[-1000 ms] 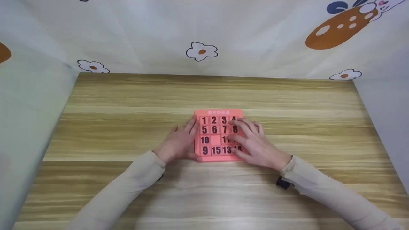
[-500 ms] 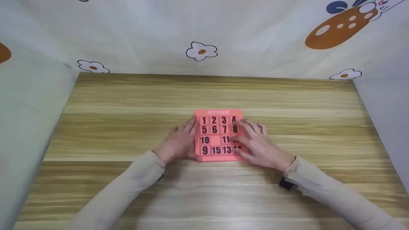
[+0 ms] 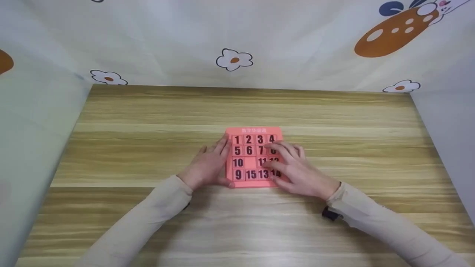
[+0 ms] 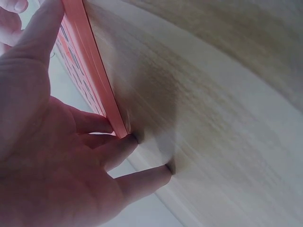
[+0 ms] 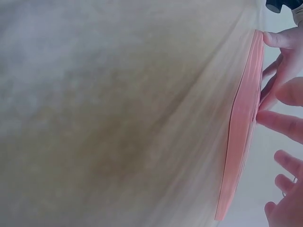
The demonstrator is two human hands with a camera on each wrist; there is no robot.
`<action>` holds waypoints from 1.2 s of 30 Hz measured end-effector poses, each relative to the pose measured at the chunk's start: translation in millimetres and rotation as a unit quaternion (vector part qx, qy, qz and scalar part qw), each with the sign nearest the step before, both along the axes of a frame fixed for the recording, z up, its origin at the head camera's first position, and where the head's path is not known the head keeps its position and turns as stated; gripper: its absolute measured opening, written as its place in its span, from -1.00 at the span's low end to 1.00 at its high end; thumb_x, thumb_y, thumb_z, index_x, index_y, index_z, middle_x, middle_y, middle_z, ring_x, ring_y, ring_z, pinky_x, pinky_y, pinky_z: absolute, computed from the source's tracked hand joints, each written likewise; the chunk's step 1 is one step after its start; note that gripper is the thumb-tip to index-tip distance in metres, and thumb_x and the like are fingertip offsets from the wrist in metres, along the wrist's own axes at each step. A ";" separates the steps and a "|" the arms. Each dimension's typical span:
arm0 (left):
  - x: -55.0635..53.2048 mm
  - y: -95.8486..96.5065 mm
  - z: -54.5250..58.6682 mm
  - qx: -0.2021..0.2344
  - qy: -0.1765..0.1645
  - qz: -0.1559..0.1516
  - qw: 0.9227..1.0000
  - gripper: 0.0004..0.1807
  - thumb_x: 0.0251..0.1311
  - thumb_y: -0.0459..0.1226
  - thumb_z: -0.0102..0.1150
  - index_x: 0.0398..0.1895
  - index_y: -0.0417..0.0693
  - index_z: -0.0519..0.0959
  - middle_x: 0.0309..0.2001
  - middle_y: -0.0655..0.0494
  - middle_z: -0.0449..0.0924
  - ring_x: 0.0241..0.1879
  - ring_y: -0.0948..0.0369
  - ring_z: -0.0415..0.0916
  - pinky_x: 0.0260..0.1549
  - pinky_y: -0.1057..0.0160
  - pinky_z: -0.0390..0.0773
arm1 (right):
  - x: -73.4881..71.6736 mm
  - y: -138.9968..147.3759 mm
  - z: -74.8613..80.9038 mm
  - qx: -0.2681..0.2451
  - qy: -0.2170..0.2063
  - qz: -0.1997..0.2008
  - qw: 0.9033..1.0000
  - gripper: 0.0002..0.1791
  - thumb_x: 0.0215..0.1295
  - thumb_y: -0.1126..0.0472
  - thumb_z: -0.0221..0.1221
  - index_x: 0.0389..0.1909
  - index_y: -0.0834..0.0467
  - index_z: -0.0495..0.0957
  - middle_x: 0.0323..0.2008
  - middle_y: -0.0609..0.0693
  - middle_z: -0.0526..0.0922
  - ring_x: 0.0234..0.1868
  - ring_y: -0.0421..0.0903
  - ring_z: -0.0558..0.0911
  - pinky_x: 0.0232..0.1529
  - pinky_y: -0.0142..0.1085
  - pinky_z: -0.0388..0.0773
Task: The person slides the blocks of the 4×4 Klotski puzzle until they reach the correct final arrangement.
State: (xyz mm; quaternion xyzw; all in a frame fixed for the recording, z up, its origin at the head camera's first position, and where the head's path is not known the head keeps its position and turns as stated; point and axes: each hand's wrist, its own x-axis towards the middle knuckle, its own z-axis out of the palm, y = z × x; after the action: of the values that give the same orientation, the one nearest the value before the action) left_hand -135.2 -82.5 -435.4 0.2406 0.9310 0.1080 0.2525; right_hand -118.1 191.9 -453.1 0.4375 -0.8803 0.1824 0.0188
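A pink number slide puzzle (image 3: 254, 184) lies flat on the table, its tiles with black numerals and one gap right of the 10. At its left edge my left hand (image 3: 206, 165) steadies the frame with extended fingers, the thumb at the near left corner. In the left wrist view, fingers (image 4: 116, 152) of that hand reach around the frame's far corner. My right hand (image 3: 297, 168) lies over the puzzle's right side, fingers spread and lightly bent. One fingertip meets the tile 11 (image 3: 261, 162). In the right wrist view, a finger (image 5: 284, 125) touches the puzzle's top while others are raised.
The wood-grain table (image 3: 148, 122) extends around the puzzle. A pale curtain (image 3: 167, 44) printed with flowers and a carrot stands along the back, with pale side panels (image 3: 33, 122) left and right. A dark wrist strap (image 3: 330, 214) shows beneath the right sleeve.
My right hand drew back to the right, then moved left again, its fingertip back on the tile 11. The left hand, the frame and the tile layout look unchanged.
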 end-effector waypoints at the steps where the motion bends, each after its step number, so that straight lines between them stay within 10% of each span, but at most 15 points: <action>1: -0.3 0.3 -0.2 -0.001 -0.001 0.001 1.000 0.40 -0.17 0.20 0.42 0.51 -0.28 -0.27 0.51 -0.16 -0.47 0.47 -0.09 -0.26 0.33 -0.25 -0.07 | -0.3 0.1 0.0 0.000 0.001 -0.003 1.000 -0.68 0.23 0.08 0.18 -0.02 0.07 0.63 0.36 0.19 0.22 0.37 0.16 0.15 0.23 0.22 0.09; 11: -0.5 0.0 0.4 -0.007 -0.003 -0.005 1.000 0.41 -0.15 0.20 0.42 0.50 -0.30 -0.28 0.51 -0.18 -0.46 0.47 -0.08 -0.27 0.32 -0.26 -0.02 | -1.3 0.3 -1.8 -0.004 0.010 0.004 1.000 -0.65 0.21 0.09 0.20 0.00 0.07 0.63 0.35 0.22 0.22 0.36 0.18 0.14 0.18 0.21 0.12; 21: -0.8 0.8 1.0 -0.012 -0.006 -0.003 1.000 0.40 -0.16 0.21 0.41 0.51 -0.29 -0.28 0.51 -0.17 -0.48 0.47 -0.07 -0.27 0.33 -0.25 -0.04 | 0.6 -3.4 -3.4 -0.003 -0.021 0.100 0.995 -0.61 0.27 0.00 0.18 0.12 -0.07 0.60 0.41 0.17 0.15 0.36 0.25 0.13 0.21 0.29 0.09; 36: 0.3 0.2 0.7 0.000 0.001 0.000 1.000 0.40 -0.16 0.19 0.43 0.51 -0.30 -0.25 0.51 -0.18 -0.44 0.47 -0.09 -0.26 0.33 -0.26 -0.04 | -1.4 -2.8 -2.7 -0.008 -0.014 0.063 0.998 -0.60 0.28 0.04 0.16 0.12 0.03 0.58 0.38 0.18 0.19 0.37 0.21 0.15 0.21 0.23 0.12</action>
State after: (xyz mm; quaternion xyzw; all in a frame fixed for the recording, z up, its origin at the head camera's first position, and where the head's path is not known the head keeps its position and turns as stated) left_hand -134.9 -82.4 -434.7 0.2408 0.9311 0.1082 0.2518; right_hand -119.5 189.1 -455.8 0.4896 -0.8496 0.1959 -0.0018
